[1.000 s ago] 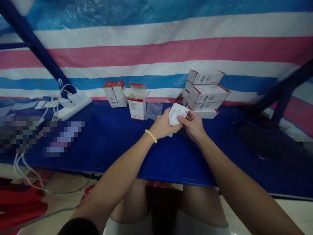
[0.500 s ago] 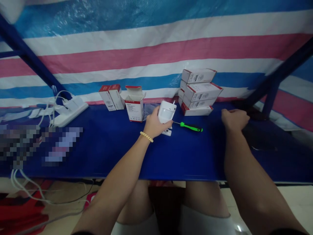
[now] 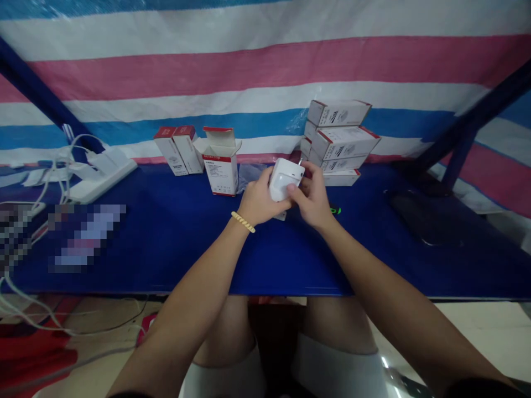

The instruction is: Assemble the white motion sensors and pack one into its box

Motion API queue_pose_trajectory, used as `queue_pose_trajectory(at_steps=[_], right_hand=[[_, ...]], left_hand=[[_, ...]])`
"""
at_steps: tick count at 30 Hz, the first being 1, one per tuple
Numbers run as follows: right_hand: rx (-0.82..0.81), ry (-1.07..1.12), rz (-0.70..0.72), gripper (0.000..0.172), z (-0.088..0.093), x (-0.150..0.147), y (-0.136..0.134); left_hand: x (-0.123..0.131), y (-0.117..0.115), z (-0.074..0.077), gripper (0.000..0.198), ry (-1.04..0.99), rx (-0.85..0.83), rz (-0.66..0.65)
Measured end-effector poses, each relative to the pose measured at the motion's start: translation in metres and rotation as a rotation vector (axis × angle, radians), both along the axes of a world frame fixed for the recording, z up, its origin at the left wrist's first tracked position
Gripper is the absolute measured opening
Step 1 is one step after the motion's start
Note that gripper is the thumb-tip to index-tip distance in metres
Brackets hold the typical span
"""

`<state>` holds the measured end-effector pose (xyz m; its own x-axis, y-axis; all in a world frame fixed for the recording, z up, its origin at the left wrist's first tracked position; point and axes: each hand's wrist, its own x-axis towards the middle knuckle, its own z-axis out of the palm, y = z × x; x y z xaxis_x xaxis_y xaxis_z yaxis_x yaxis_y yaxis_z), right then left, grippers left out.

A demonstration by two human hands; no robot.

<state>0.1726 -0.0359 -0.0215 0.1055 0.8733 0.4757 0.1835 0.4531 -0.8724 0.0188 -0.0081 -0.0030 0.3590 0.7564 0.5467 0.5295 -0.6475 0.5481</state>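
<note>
A white motion detector (image 3: 284, 178) is held between both hands above the blue table. My left hand (image 3: 260, 200) is closed round its left side and lower edge. From the right, my right hand (image 3: 312, 194) grips it, with the thumb on the front and the fingers behind. Below the hands a small white piece (image 3: 281, 215) shows in part on the table. The green tip of a screwdriver (image 3: 335, 210) sticks out past my right wrist, which hides the rest of it. An opened detector carton (image 3: 220, 172) and a clear plastic bag (image 3: 249, 176) are left of the detector.
Stacked white cartons (image 3: 342, 146) stand behind my right hand, and two upright cartons (image 3: 179, 150) at the back left. A power strip (image 3: 102, 179) with cables sits far left. A dark phone-like object (image 3: 423, 218) lies right. The blue table (image 3: 174, 260) ends near my legs.
My right hand has come in from the right side of the table and taken hold of the detector. My left hand still holds it. The view has shifted slightly.
</note>
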Motion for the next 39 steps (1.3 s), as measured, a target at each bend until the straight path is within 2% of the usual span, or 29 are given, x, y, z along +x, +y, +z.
queue_pose_trajectory(at_steps=[3, 8, 10, 12, 14, 16, 19, 23, 26, 29, 32, 35, 39], right_hand=[[-0.095, 0.127, 0.084, 0.087, -0.005, -0.01, 0.001], [-0.167, 0.201, 0.09, 0.073, -0.003, -0.004, 0.006], [-0.179, 0.228, 0.053, 0.072, -0.004, 0.001, 0.008], [-0.194, 0.257, -0.023, 0.074, -0.005, 0.006, 0.01], [-0.195, 0.267, -0.116, 0.076, -0.006, 0.012, 0.012], [-0.175, 0.253, -0.194, 0.076, -0.006, 0.017, 0.013], [-0.136, 0.225, -0.263, 0.077, -0.005, 0.022, 0.014], [-0.086, 0.176, -0.309, 0.075, -0.005, 0.024, 0.014], [-0.069, 0.15, -0.327, 0.072, -0.006, 0.025, 0.015], [-0.083, 0.182, -0.316, 0.068, -0.005, 0.026, 0.015], [-0.136, 0.217, -0.289, 0.067, -0.005, 0.027, 0.015], [-0.172, 0.182, -0.29, 0.068, -0.006, 0.028, 0.014], [-0.152, 0.146, -0.304, 0.065, -0.007, 0.028, 0.013]], left_hand=[[0.0, 0.001, 0.0, 0.075, 0.017, 0.012, -0.011], [-0.003, 0.0, 0.006, 0.077, 0.041, -0.064, -0.105], [-0.006, 0.001, 0.011, 0.08, 0.08, -0.093, -0.18], [-0.009, 0.002, 0.015, 0.073, 0.114, -0.116, -0.202], [-0.012, 0.005, 0.018, 0.051, 0.133, -0.143, -0.124], [-0.013, 0.008, 0.017, 0.028, 0.176, -0.162, 0.011], [-0.013, 0.013, 0.008, 0.011, 0.317, -0.182, 0.179], [-0.013, 0.017, -0.005, 0.03, 0.353, -0.115, 0.232], [-0.014, 0.019, -0.006, 0.022, 0.299, -0.034, 0.23], [-0.015, 0.018, -0.001, 0.012, 0.284, -0.054, 0.272], [-0.016, 0.015, 0.002, 0.026, 0.347, -0.074, 0.298], [-0.013, 0.012, -0.001, 0.036, 0.414, -0.074, 0.318], [-0.01, 0.013, -0.01, 0.027, 0.381, -0.083, 0.332]])
